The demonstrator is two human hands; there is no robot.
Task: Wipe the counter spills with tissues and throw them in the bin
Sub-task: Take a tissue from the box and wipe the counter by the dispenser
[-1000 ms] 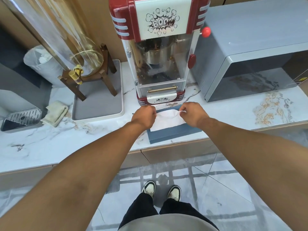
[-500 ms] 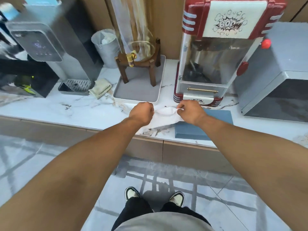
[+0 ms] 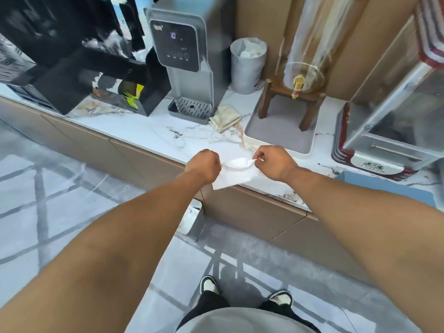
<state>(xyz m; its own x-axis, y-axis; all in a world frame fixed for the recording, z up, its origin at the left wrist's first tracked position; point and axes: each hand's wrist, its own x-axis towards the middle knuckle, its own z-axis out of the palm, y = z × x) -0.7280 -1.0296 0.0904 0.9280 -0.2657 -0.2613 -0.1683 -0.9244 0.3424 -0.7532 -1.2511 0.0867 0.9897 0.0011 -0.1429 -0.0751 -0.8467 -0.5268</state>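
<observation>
A white tissue hangs stretched between my two hands at the front edge of the marble counter. My left hand is fisted on its left corner and my right hand pinches its right corner. Dark specks and brownish stains mark the counter just beyond my hands. A small grey bin with crumpled white tissues inside stands at the back against the wall. Only a corner of the blue tissue box shows at the right, beyond my right forearm.
A grey water dispenser with a drip tray stands back left, a folded cloth beside it. A glass drink dispenser on a wooden stand sits on a grey tray. The red popcorn machine is at right. A metal box stands on the floor.
Both hands have carried the tissue left, away from the blue box, along the counter's front edge. My view has swung left, bringing the water dispenser and bin into sight.
</observation>
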